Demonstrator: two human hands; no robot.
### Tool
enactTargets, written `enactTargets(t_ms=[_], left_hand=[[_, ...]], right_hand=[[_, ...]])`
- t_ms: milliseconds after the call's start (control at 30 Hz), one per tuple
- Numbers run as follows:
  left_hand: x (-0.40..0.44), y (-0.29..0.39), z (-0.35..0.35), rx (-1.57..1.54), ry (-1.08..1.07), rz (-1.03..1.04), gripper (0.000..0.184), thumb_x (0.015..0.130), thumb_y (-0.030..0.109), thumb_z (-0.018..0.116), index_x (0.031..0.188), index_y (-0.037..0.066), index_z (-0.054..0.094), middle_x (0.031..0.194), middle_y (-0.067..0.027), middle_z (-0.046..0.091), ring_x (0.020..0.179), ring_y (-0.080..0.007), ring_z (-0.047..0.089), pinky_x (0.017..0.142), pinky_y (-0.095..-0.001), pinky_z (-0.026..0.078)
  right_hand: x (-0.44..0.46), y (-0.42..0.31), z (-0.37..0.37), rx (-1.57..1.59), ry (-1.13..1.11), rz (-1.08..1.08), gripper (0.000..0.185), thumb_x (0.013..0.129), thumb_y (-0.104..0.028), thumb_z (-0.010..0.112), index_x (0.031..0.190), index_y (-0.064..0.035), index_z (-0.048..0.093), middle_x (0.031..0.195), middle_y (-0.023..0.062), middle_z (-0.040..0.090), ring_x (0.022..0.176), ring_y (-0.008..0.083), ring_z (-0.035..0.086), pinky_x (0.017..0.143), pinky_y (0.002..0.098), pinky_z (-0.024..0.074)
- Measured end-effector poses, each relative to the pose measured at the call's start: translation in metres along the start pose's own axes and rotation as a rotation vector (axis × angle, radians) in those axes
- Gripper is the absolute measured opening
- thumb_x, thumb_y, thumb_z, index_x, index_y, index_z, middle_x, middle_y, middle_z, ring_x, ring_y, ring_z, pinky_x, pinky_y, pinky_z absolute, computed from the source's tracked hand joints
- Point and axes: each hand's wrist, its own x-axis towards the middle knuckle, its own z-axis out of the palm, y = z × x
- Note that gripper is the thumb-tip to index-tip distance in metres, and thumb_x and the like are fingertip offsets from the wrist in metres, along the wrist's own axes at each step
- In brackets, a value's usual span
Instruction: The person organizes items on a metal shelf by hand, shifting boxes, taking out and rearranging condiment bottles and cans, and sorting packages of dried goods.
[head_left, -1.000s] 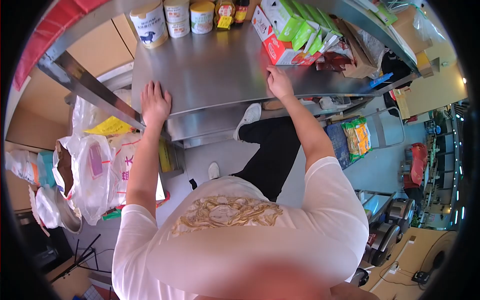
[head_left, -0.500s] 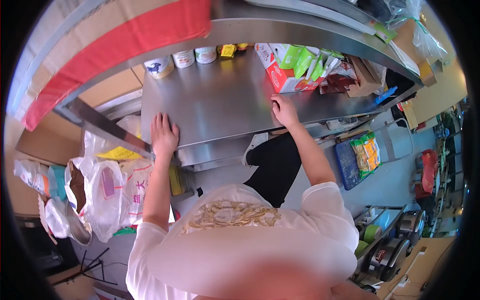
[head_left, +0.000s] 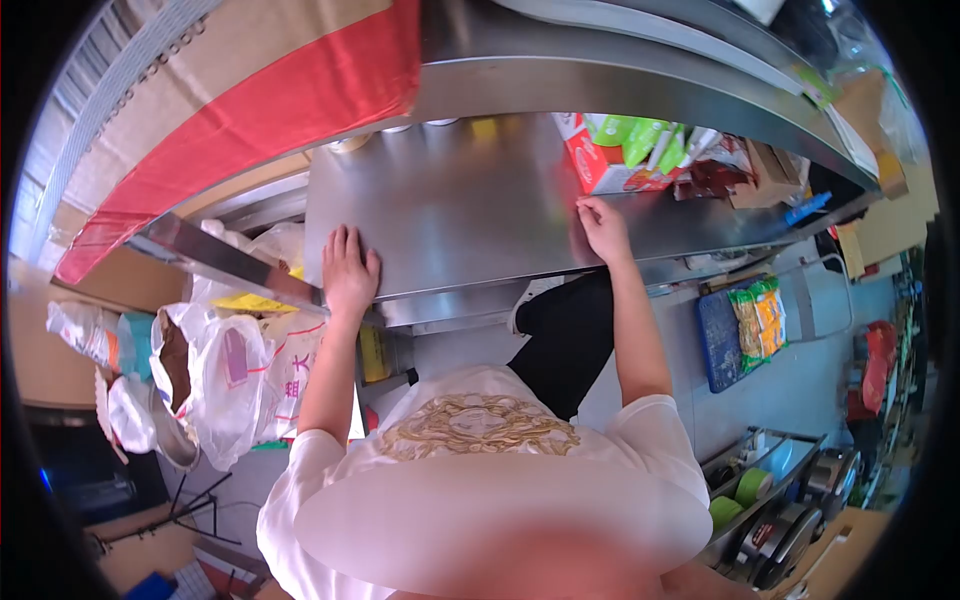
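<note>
My left hand lies flat on the stainless steel table, near its left front corner, fingers stretched out and holding nothing. Close to the front edge on the other side, my right hand rests on the same metal top with its fingers curled in. No object shows in it. Just beyond those fingers stands a red and white box with green packets sticking out of its top.
An upper shelf edge and a red-striped carton overhang the table. Plastic bags hang at the left. Right of the box are a cardboard box and a blue object. A blue cart carries yellow-green packages.
The camera view has shifted, so the overhead shelf and carton now cover most of the tubs at the back. Both hands keep about the same places on the table.
</note>
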Motion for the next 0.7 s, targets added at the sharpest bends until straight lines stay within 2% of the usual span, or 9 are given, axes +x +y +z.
enactTargets(t_ms=[133, 233, 267, 367, 400, 500, 567, 633, 700], left_hand=[[0.0, 0.0, -0.003, -0.02, 0.015, 0.018, 0.056, 0.098, 0.031, 0.059, 0.143, -0.002, 0.056, 0.152, -0.0251, 0.053, 0.146, -0.0442, 0.044, 0.122, -0.0541, 0.034], [0.0, -0.001, -0.001, -0.056, 0.008, 0.01, 0.055, 0.098, 0.03, 0.06, 0.143, -0.002, 0.056, 0.152, -0.0259, 0.052, 0.145, -0.0448, 0.044, 0.122, -0.0545, 0.034], [0.0, -0.003, 0.003, -0.046, 0.012, 0.01, 0.054, 0.098, 0.029, 0.061, 0.143, -0.002, 0.057, 0.152, -0.0265, 0.052, 0.145, -0.0453, 0.045, 0.122, -0.0547, 0.034], [0.0, -0.006, 0.006, -0.056, 0.017, 0.028, 0.054, 0.098, 0.028, 0.062, 0.143, -0.002, 0.057, 0.153, -0.026, 0.052, 0.145, -0.0452, 0.044, 0.122, -0.0544, 0.034], [0.0, -0.006, 0.005, -0.061, 0.013, 0.043, 0.054, 0.098, 0.027, 0.062, 0.143, -0.002, 0.057, 0.152, -0.026, 0.052, 0.145, -0.0451, 0.044, 0.121, -0.0541, 0.034], [0.002, -0.009, 0.002, -0.086, -0.006, 0.057, 0.054, 0.097, 0.026, 0.065, 0.142, -0.003, 0.057, 0.151, -0.0263, 0.053, 0.144, -0.0452, 0.045, 0.121, -0.0533, 0.035], [0.007, -0.014, 0.002, -0.124, -0.04, 0.045, 0.055, 0.096, 0.025, 0.067, 0.142, -0.003, 0.058, 0.151, -0.027, 0.053, 0.144, -0.0454, 0.045, 0.12, -0.0529, 0.036], [0.016, -0.014, 0.005, -0.155, -0.081, 0.009, 0.053, 0.096, 0.026, 0.069, 0.139, -0.003, 0.06, 0.15, -0.0283, 0.053, 0.142, -0.0457, 0.046, 0.12, -0.0524, 0.037], [0.028, -0.002, 0.003, -0.188, -0.117, -0.049, 0.052, 0.096, 0.026, 0.069, 0.138, -0.002, 0.061, 0.15, -0.0287, 0.053, 0.142, -0.0459, 0.046, 0.12, -0.0522, 0.037]], right_hand=[[-0.001, -0.016, -0.002, -0.052, 0.001, 0.058, 0.019, 0.103, -0.018, 0.067, 0.113, -0.003, 0.073, 0.108, 0.0133, 0.079, 0.098, 0.0248, 0.077, 0.089, 0.0341, 0.0575], [-0.001, -0.012, -0.004, 0.104, 0.061, 0.052, 0.02, 0.104, -0.017, 0.066, 0.113, -0.0006, 0.073, 0.108, 0.0127, 0.079, 0.096, 0.0211, 0.076, 0.088, 0.0327, 0.0574], [0.002, 0.002, -0.001, 0.25, 0.14, 0.011, 0.018, 0.105, -0.015, 0.065, 0.111, 0.0009, 0.073, 0.101, 0.0095, 0.079, 0.093, 0.0164, 0.075, 0.085, 0.0308, 0.0577], [0.005, -0.011, -0.018, 0.467, 0.363, 0.01, 0.015, 0.105, -0.012, 0.065, 0.11, 0.0007, 0.072, 0.095, 0.0057, 0.076, 0.092, 0.0135, 0.074, 0.08, 0.0287, 0.0573], [0.004, -0.018, -0.029, 0.395, 0.428, 0.014, 0.014, 0.106, -0.011, 0.063, 0.108, 0.0008, 0.071, 0.095, 0.0043, 0.073, 0.088, 0.0117, 0.072, 0.079, 0.0259, 0.0555], [0.018, -0.032, -0.063, 0.449, 0.674, -0.071, 0.013, 0.107, -0.009, 0.06, 0.111, 0.0006, 0.068, 0.1, 0.006, 0.073, 0.088, 0.011, 0.07, 0.081, 0.025, 0.0537], [0.04, -0.031, -0.094, 0.372, 0.823, -0.127, 0.016, 0.107, -0.012, 0.06, 0.113, 0.0005, 0.067, 0.104, 0.0078, 0.072, 0.091, 0.0131, 0.068, 0.084, 0.0279, 0.0532], [0.077, -0.003, -0.131, 0.25, 0.975, -0.106, 0.026, 0.106, -0.022, 0.063, 0.117, 0.0012, 0.065, 0.107, 0.0098, 0.071, 0.095, 0.0165, 0.066, 0.086, 0.032, 0.053], [0.105, -0.005, -0.163, 0.262, 0.983, -0.019, 0.038, 0.104, -0.031, 0.066, 0.12, 0.0032, 0.062, 0.11, 0.0109, 0.071, 0.096, 0.0192, 0.066, 0.089, 0.0338, 0.0525]])
